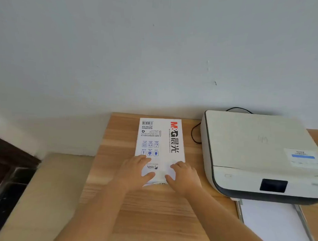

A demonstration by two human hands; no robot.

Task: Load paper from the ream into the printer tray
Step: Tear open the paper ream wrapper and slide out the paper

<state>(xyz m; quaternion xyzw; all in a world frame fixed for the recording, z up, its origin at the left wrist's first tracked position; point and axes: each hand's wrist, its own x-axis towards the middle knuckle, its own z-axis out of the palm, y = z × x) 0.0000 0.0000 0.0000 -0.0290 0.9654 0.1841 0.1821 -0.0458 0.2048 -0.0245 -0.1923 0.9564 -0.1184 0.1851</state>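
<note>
Judging by how things lie, I am at the very start: the white wrapped ream of paper with red and black lettering [160, 145] lies flat on the light wooden surface [151, 215], its far end toward the pale wall [139, 47]. Its wrapper looks mostly intact, though the near end under my hands seems a little rumpled, and I cannot tell whether it has been opened yet.

No loose sheets are out of the pack that I can see. The cream-and-dark-grey printer [258, 154] sits to the right of the ream, near it but not touching, with a black cable [194, 134] looping between them at the back. The printer's paper tray [277, 225] is pulled out toward me below the printer's front, and its floor looks white; whether that is paper already in it or bare plastic I cannot say. So opening the wrapper, drawing out a stack and laying it in the tray are what I judge to be left.

My left hand [134, 171] rests palm down on the near left part of the ream, fingers spread and not closed around anything. My right hand [184, 177] lies the same way on the near right part, flat and open. Both grips press on the near end of the ream, thumbs turned toward each other, and neither grasps it.
</note>
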